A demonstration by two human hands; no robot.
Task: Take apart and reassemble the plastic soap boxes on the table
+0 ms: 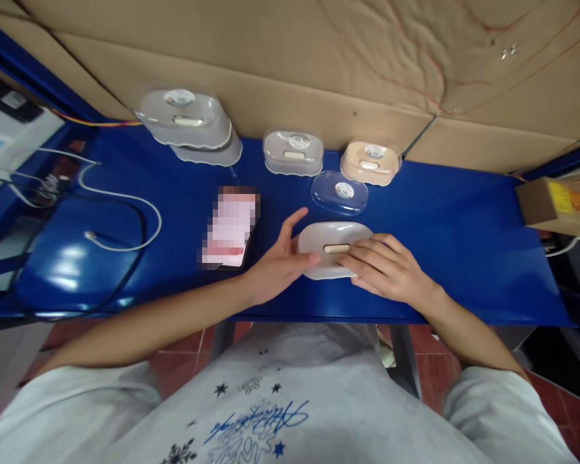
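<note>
A pale grey, oval plastic soap dish (332, 265) lies near the front edge of the blue table, its lid off. In its middle is a small cream bar-shaped piece (337, 249). My left hand (284, 259) is at the dish's left end, thumb over the rim and index finger stretched away; its other fingers are mostly hidden. From the right, my right hand (386, 265) curls its fingers over the dish beside the cream piece. Just behind lies a clear lid (336, 196) with a round label.
Lidded grey dishes (193, 129) are stacked at back left, near another grey one (293, 156) and a peach one (371, 164). A phone (231, 225) lies left of my hands. Cables (120, 193) cross the table's left end; a cardboard box (555, 206) stands right.
</note>
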